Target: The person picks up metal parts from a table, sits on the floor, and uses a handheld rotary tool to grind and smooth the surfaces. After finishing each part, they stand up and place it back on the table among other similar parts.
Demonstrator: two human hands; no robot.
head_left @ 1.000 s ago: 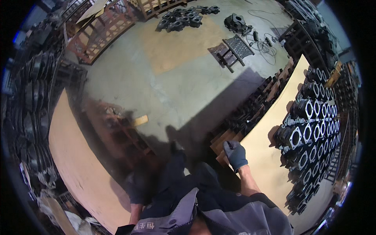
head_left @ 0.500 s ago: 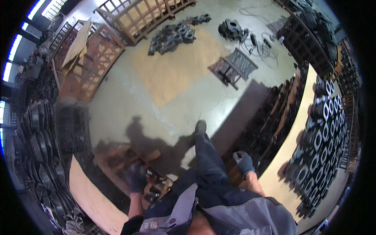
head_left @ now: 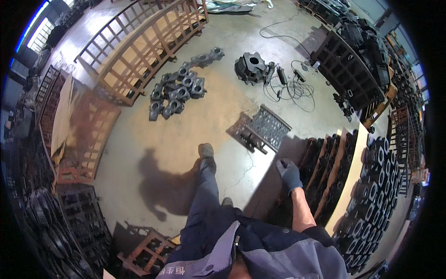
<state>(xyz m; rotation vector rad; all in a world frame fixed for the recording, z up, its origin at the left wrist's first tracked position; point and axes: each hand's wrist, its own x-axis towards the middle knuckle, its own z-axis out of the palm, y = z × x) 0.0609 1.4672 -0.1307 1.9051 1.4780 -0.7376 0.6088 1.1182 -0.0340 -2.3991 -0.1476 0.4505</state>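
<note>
Clock positions read from the middle of the view. Our right hand (head_left: pixel 289 176), in a dark glove, sits at 4 o'clock, fingers curled in toward the palm; we cannot tell whether anything small is inside. Our left hand is out of view, so we cannot tell its state.

Nearest our right hand: the stack of dark metal parts (head_left: pixel 319 173), also at 4 o'clock, its rows parted by brown sheets. A tan board (head_left: pixel 349 186) lies along the top; on it, toward 4 to 5 o'clock, we see rows of dark parts with oval openings (head_left: pixel 371 204).

Floor: a loose cluster of castings (head_left: pixel 179 94) between 10 and 11 o'clock, a large casting with a round hole (head_left: pixel 252 67) near 1, black cable (head_left: pixel 293 95) at 2, and a small metal rack (head_left: pixel 272 128) between 2 and 3. Our shoe (head_left: pixel 206 149) is just left of centre.
</note>
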